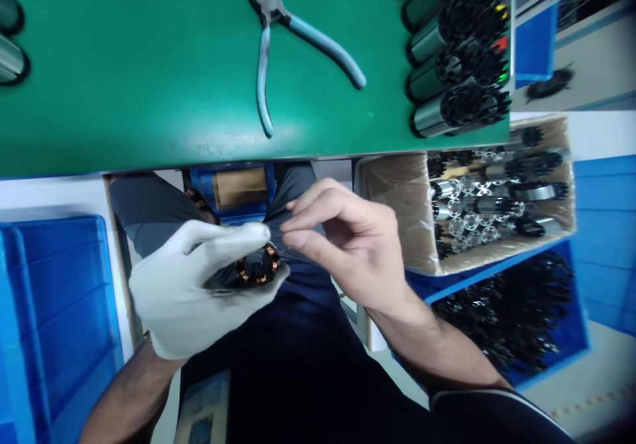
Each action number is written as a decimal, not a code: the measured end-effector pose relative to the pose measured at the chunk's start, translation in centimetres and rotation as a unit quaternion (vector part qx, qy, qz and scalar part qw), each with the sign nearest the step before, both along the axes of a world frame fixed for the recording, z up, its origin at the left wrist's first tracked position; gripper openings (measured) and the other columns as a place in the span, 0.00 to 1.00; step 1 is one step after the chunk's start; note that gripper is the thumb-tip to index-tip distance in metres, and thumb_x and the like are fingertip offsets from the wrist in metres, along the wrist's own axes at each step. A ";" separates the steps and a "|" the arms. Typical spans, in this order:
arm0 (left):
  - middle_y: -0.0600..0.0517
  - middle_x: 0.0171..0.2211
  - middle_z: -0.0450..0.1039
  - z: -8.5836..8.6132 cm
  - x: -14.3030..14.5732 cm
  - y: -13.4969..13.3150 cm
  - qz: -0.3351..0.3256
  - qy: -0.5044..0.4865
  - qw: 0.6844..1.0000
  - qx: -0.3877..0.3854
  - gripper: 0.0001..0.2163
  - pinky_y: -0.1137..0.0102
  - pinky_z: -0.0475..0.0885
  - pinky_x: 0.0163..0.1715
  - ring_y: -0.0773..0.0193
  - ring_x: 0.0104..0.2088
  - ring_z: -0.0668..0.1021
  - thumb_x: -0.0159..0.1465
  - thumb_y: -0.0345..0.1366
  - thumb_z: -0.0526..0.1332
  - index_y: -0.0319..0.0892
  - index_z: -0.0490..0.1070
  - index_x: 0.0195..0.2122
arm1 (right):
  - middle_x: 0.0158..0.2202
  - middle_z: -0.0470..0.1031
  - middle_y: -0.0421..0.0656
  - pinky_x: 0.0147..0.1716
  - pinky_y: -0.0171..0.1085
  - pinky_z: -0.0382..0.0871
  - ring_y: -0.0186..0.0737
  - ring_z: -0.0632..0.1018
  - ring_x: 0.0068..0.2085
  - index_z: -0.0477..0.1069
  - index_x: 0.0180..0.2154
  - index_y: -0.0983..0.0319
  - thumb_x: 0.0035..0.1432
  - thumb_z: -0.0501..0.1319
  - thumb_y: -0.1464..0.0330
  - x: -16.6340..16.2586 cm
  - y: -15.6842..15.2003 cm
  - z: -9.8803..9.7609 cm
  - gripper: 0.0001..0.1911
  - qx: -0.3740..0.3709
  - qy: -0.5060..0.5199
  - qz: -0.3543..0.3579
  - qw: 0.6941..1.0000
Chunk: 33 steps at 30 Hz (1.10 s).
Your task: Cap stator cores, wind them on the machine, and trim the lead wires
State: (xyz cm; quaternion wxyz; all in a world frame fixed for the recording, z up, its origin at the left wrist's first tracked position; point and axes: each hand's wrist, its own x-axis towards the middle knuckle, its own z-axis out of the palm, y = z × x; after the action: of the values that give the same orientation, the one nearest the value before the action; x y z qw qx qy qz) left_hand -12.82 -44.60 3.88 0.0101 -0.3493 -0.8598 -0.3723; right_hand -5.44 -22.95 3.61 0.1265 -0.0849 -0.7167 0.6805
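Observation:
My left hand [193, 288], in a white glove, is wrapped around a dark cylindrical motor stator [258, 266] and holds it above my lap. The stator's near end faces up, showing a ring of copper windings around a dark centre. Just to its right is my bare right hand [355, 245], with thumb and forefinger tips brought together in a pinch close to the gloved thumb. Whatever lies between those fingertips is too fine to make out. Diagonal cutters [271, 13] with light blue handles lie spread on the green bench, beyond both hands.
On the green bench top [149, 66], several metal-and-black stators [432, 112] stand in rows at right, with more at the left edge. A lined carton [397, 212] of similar parts sits below right, above a blue bin [579, 311] of black pieces. Blue crates [74, 298] stand left.

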 end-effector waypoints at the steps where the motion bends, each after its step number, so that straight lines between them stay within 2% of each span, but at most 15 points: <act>1: 0.57 0.46 0.89 0.3 0.0 0.1 0.013 -0.014 1.000 0.016 0.17 0.66 0.82 0.35 0.60 0.38 0.90 0.65 0.49 0.82 0.57 0.86 0.53 | 0.37 0.85 0.40 0.53 0.46 0.84 0.43 0.83 0.42 0.90 0.41 0.51 0.68 0.82 0.62 0.0 0.1 -0.2 0.04 -0.004 -0.003 -0.029 1.000; 4: 0.56 0.43 0.87 0.8 0.0 0.2 0.064 -0.043 0.996 0.041 0.19 0.65 0.82 0.36 0.60 0.38 0.88 0.61 0.50 0.85 0.56 0.87 0.51 | 0.38 0.84 0.41 0.57 0.49 0.84 0.44 0.82 0.42 0.87 0.41 0.50 0.72 0.77 0.53 0.2 0.3 -0.5 0.10 -0.027 -0.014 -0.141 0.990; 6: 0.55 0.43 0.85 0.7 -0.1 0.1 0.094 -0.051 0.993 0.040 0.20 0.63 0.81 0.37 0.59 0.37 0.87 0.62 0.51 0.85 0.57 0.88 0.52 | 0.40 0.84 0.42 0.58 0.51 0.84 0.46 0.83 0.44 0.87 0.43 0.50 0.72 0.76 0.51 0.6 0.1 -0.6 0.11 0.003 -0.011 -0.161 0.987; 9: 0.54 0.43 0.84 0.4 -0.4 0.0 0.093 -0.066 0.992 0.046 0.19 0.62 0.79 0.36 0.59 0.37 0.85 0.63 0.51 0.84 0.57 0.88 0.53 | 0.43 0.87 0.44 0.57 0.54 0.83 0.50 0.84 0.45 0.89 0.50 0.48 0.64 0.83 0.57 1.2 -0.5 -0.5 0.15 0.103 0.034 -0.069 0.992; 11: 0.55 0.42 0.84 0.2 -0.6 0.1 0.073 -0.060 0.994 0.054 0.18 0.63 0.78 0.35 0.60 0.36 0.83 0.63 0.49 0.84 0.55 0.88 0.52 | 0.42 0.88 0.42 0.55 0.53 0.83 0.49 0.83 0.42 0.89 0.50 0.48 0.62 0.84 0.62 1.3 -0.9 -0.5 0.16 0.141 0.069 -0.021 0.987; 15: 0.54 0.41 0.82 0.0 -0.5 0.6 0.075 -0.041 0.995 0.045 0.21 0.65 0.77 0.35 0.61 0.37 0.82 0.62 0.53 0.84 0.54 0.86 0.51 | 0.36 0.87 0.40 0.56 0.54 0.81 0.45 0.82 0.36 0.89 0.43 0.50 0.69 0.79 0.65 0.8 -0.5 -0.5 0.03 0.185 0.087 -0.008 0.979; 18: 0.52 0.47 0.79 -0.3 -0.1 1.5 0.060 -0.078 0.991 0.090 0.22 0.64 0.82 0.45 0.59 0.44 0.84 0.64 0.53 0.83 0.51 0.81 0.51 | 0.34 0.86 0.40 0.57 0.56 0.81 0.46 0.82 0.37 0.89 0.42 0.50 0.67 0.80 0.61 0.4 0.0 -0.5 0.04 0.187 0.092 -0.010 0.978; 20: 0.49 0.50 0.78 -0.3 0.0 2.1 0.048 -0.102 0.985 0.131 0.20 0.61 0.84 0.51 0.57 0.49 0.85 0.66 0.46 0.81 0.48 0.76 0.51 | 0.35 0.86 0.41 0.54 0.53 0.83 0.47 0.83 0.38 0.89 0.41 0.50 0.67 0.81 0.61 0.3 -0.3 -0.2 0.04 0.132 0.068 -0.033 0.988; 22: 0.48 0.49 0.77 -0.4 -0.1 2.5 0.050 -0.086 0.986 0.135 0.18 0.58 0.84 0.52 0.53 0.51 0.84 0.66 0.40 0.78 0.48 0.72 0.49 | 0.36 0.87 0.41 0.47 0.47 0.85 0.45 0.85 0.39 0.89 0.41 0.51 0.69 0.80 0.59 0.3 -1.3 0.1 0.05 0.027 0.013 -0.054 0.998; 24: 0.49 0.44 0.77 -0.4 -0.4 2.4 0.037 -0.036 0.992 0.118 0.16 0.56 0.84 0.51 0.51 0.50 0.84 0.64 0.38 0.77 0.49 0.71 0.46 | 0.37 0.88 0.41 0.41 0.42 0.86 0.42 0.86 0.38 0.91 0.44 0.52 0.66 0.82 0.58 0.4 -2.6 0.2 0.09 -0.092 -0.051 -0.045 0.993; 26: 0.49 0.43 0.77 -0.6 -0.7 2.0 0.018 0.001 0.995 0.095 0.15 0.56 0.83 0.51 0.52 0.48 0.83 0.64 0.40 0.78 0.50 0.73 0.45 | 0.40 0.89 0.40 0.39 0.38 0.86 0.39 0.86 0.37 0.92 0.49 0.51 0.62 0.85 0.57 0.6 -3.7 -0.1 0.15 -0.180 -0.083 -0.027 0.980; 30: 0.47 0.48 0.78 -1.3 -0.7 1.4 0.033 0.055 0.996 0.067 0.21 0.55 0.84 0.51 0.52 0.48 0.84 0.61 0.44 0.80 0.51 0.74 0.50 | 0.46 0.91 0.39 0.43 0.37 0.87 0.38 0.89 0.44 0.93 0.49 0.44 0.64 0.84 0.66 1.1 -5.1 -1.2 0.14 -0.263 -0.071 -0.040 0.961; 33: 0.49 0.48 0.79 -1.6 -0.3 1.6 0.025 0.086 0.995 0.049 0.16 0.55 0.85 0.51 0.54 0.48 0.84 0.67 0.41 0.74 0.55 0.72 0.53 | 0.46 0.92 0.38 0.45 0.35 0.85 0.37 0.89 0.47 0.93 0.48 0.42 0.63 0.84 0.69 1.1 -5.2 -1.7 0.16 -0.280 -0.065 -0.051 0.956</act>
State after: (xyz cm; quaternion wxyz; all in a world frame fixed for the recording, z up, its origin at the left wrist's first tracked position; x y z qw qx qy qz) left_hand -13.15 -43.01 2.29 0.1100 -0.3577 -0.8447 -0.3828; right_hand -4.36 -28.19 1.91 0.0849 -0.1972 -0.4989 0.8396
